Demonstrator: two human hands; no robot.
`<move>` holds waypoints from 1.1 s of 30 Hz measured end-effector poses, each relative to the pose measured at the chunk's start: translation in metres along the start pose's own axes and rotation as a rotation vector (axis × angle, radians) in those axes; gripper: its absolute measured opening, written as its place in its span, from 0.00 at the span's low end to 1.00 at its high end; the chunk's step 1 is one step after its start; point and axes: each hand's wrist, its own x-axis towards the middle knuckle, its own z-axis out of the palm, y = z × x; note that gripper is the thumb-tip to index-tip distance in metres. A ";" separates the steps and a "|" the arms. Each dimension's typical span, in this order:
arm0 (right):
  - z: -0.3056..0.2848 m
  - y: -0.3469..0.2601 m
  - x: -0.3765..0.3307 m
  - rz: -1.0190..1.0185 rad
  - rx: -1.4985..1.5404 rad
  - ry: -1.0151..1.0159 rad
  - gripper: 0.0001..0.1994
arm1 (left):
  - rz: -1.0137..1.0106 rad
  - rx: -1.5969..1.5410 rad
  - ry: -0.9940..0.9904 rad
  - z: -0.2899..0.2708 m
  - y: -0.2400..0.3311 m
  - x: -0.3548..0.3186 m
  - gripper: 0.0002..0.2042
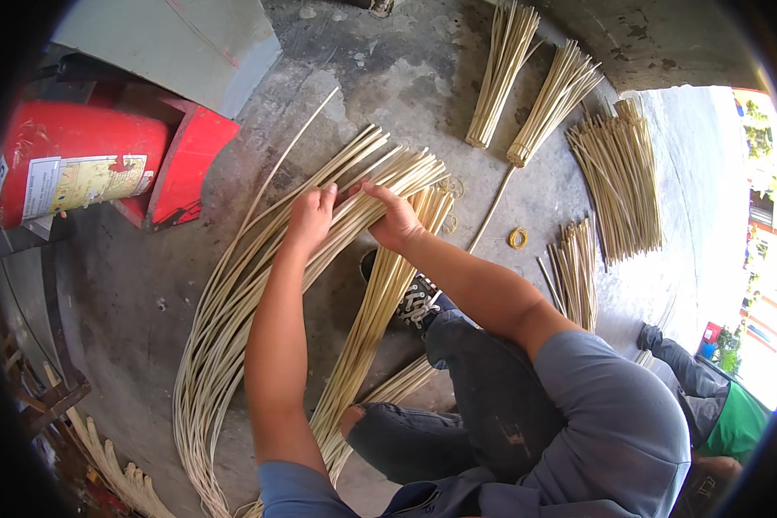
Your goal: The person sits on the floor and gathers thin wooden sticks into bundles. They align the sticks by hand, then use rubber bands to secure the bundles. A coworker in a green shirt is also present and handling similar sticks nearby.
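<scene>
A long bundle of pale rattan canes (220,345) curves across the concrete floor, its far ends lifted in my hands. My left hand (311,220) is closed around some canes on the left side of the bundle. Close beside it, my right hand (394,216) grips the thicker part near the cut ends, thumb on top. The palms and most fingers are hidden under the canes. A second, straighter bundle of canes (367,324) lies beneath my right hand and passes beside my shoe (416,302). One loose cane (289,151) sticks out beyond my left hand.
Several cut cane bundles (617,186) lie to the right and far right. A small yellow ring (517,237) rests on the floor. At left are a red cylinder (86,160) and a red stand (186,164). Another person in a green top (738,423) is at the lower right.
</scene>
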 end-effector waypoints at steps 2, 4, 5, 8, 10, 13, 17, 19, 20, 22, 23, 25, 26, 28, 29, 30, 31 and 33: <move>0.000 0.001 0.002 0.000 -0.004 0.019 0.10 | 0.046 0.238 0.117 -0.007 0.001 0.006 0.20; -0.013 -0.004 0.001 -0.013 -0.006 0.078 0.10 | 0.186 0.483 0.387 0.010 0.022 0.006 0.28; -0.016 -0.006 0.000 -0.012 0.003 0.103 0.10 | 0.094 0.547 0.291 0.016 0.032 0.007 0.38; -0.012 -0.001 0.000 0.007 0.006 0.150 0.10 | 0.000 0.598 0.195 0.010 0.032 0.010 0.38; -0.010 0.000 0.001 0.013 0.005 0.166 0.10 | 0.023 0.643 0.203 0.007 0.025 0.012 0.33; -0.004 0.002 0.002 0.026 0.017 0.163 0.10 | 0.049 0.674 0.201 0.007 0.013 0.017 0.24; -0.008 -0.005 0.001 -0.003 -0.025 0.166 0.10 | 0.110 0.753 0.282 0.011 0.021 0.024 0.13; -0.003 -0.001 0.000 0.008 -0.029 0.136 0.10 | 0.148 0.853 0.399 0.003 0.012 0.024 0.11; -0.001 0.002 0.000 0.017 -0.025 0.122 0.10 | 0.237 0.919 0.572 -0.003 0.007 0.024 0.10; -0.006 -0.003 -0.001 0.008 -0.039 0.125 0.10 | 0.195 0.967 0.632 0.000 0.008 0.022 0.10; -0.008 -0.004 0.000 0.003 -0.050 0.129 0.10 | 0.168 0.964 0.624 0.001 0.009 0.021 0.10; -0.009 -0.004 0.000 0.004 -0.058 0.132 0.10 | 0.105 0.978 0.610 -0.002 0.004 0.019 0.11; -0.010 -0.005 -0.001 0.003 -0.061 0.139 0.10 | 0.045 0.929 0.527 -0.001 0.003 0.021 0.11; -0.006 -0.002 0.000 0.007 -0.060 0.129 0.11 | -0.081 0.845 0.373 -0.007 -0.004 0.025 0.12; -0.004 -0.001 0.001 0.007 -0.059 0.122 0.11 | 0.018 0.856 0.487 -0.009 -0.008 0.024 0.14; -0.003 -0.001 0.001 0.003 -0.060 0.123 0.11 | 0.045 0.786 0.467 -0.011 -0.011 0.024 0.14; -0.002 -0.001 0.001 0.007 -0.057 0.122 0.11 | 0.072 0.719 0.448 -0.013 -0.013 0.022 0.14; -0.001 0.001 0.000 0.016 -0.046 0.126 0.10 | 0.130 0.520 0.421 -0.022 -0.016 0.018 0.15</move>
